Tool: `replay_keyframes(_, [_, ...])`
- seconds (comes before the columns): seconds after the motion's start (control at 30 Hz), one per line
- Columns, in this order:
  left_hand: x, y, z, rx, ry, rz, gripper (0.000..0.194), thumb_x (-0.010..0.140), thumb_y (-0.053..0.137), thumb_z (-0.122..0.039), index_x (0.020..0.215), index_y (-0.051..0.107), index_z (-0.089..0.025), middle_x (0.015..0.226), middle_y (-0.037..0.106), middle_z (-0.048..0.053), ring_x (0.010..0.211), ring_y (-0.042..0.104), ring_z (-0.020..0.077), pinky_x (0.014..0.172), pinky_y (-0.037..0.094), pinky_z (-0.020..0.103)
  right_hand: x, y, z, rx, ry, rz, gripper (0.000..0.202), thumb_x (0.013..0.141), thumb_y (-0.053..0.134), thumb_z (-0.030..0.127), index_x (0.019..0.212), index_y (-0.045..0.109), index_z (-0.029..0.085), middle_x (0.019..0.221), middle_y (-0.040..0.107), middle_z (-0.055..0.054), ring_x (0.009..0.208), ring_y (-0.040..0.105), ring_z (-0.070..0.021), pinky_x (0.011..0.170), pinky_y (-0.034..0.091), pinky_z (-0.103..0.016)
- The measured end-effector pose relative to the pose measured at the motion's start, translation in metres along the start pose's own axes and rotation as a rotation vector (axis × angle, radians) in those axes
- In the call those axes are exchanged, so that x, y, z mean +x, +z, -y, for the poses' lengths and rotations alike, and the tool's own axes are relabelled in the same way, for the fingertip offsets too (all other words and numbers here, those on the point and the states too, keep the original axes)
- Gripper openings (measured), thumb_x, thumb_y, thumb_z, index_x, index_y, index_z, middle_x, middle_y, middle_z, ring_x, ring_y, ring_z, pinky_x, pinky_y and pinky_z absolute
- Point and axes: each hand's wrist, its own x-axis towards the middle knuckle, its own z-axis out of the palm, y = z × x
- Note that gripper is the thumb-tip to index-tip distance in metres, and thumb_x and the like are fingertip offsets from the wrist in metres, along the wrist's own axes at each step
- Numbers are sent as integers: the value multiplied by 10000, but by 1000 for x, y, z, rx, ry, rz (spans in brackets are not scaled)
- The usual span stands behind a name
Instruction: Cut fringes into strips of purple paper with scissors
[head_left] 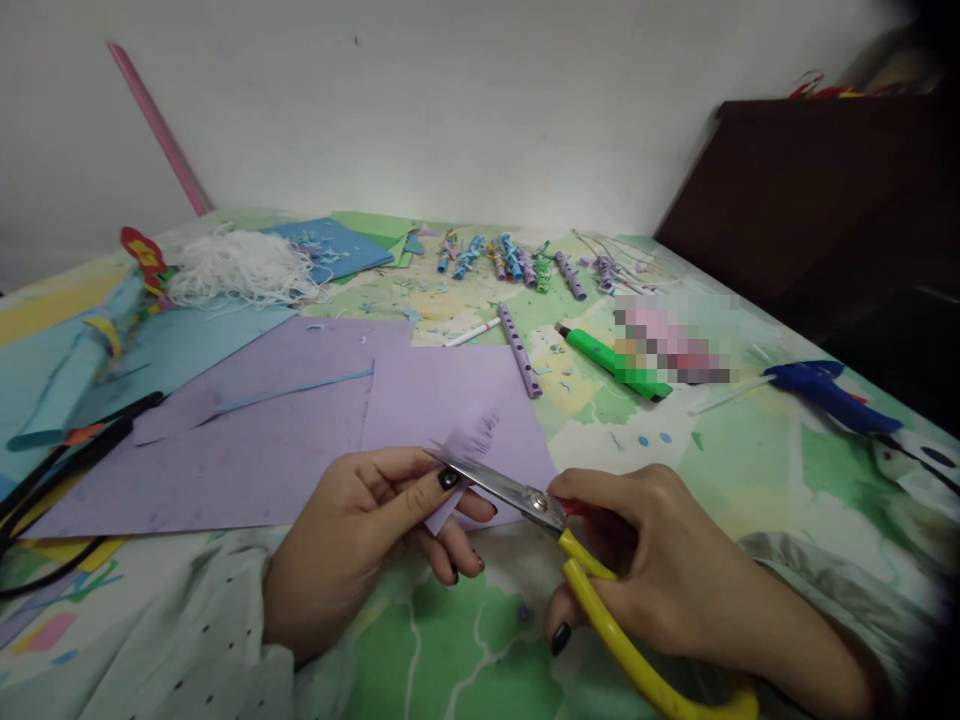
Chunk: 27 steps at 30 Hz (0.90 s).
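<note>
Between the thumb and fingers of my left hand (367, 530) is a small purple paper strip (469, 440), its far end cut into a fine fringe. My right hand (660, 560) grips the yellow handles of a pair of scissors (517, 490). Their metal blades lie across the strip, right beside my left thumb; whether the blades are fully closed I cannot tell. Below and behind the strip lies a square purple sheet (420, 390), on top of a larger purple sheet (262, 430).
A dotted purple paper tube (519, 350) and a green utility knife (615, 360) lie ahead. Several fringed paper rolls (510, 258) line the back, with white string (240, 268) heaped at left. A blue-handled tool (832, 395) lies right. Paper scraps dot the patterned tablecloth (720, 450).
</note>
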Motion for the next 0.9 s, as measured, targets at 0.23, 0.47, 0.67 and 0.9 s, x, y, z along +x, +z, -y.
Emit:
replay_keyframes(0.23, [0,-1,0,7,-6,2,203,837,678,-306,784,767,-132,632,745,57,495,665,107,482,533,137,2,0,0,-25,-6,-8,352,649,808,389,642,511,199,478,322,101,468,244,-81,394,181,-213])
replay_keyframes(0.47, [1,0,-1,0,-10,-13,188,813,704,-296,764,766,-125,664,752,54,486,664,106,463,530,136,2,-1,0,-31,-9,-3,372,645,817,422,666,520,200,483,340,101,470,253,-81,398,192,-213])
replay_keyframes(0.67, [0,1,-2,12,-20,-6,187,819,696,-287,755,763,-125,648,750,58,485,664,106,454,521,133,0,-2,1,-3,-13,34,351,655,821,391,700,527,204,510,388,96,479,294,-82,405,210,-209])
replay_keyframes(0.9, [0,2,-3,14,-21,-9,176,829,684,-266,750,761,-129,610,739,50,479,661,107,454,515,134,-1,-1,2,-39,-31,29,348,668,803,407,711,528,199,521,401,87,484,299,-85,413,221,-213])
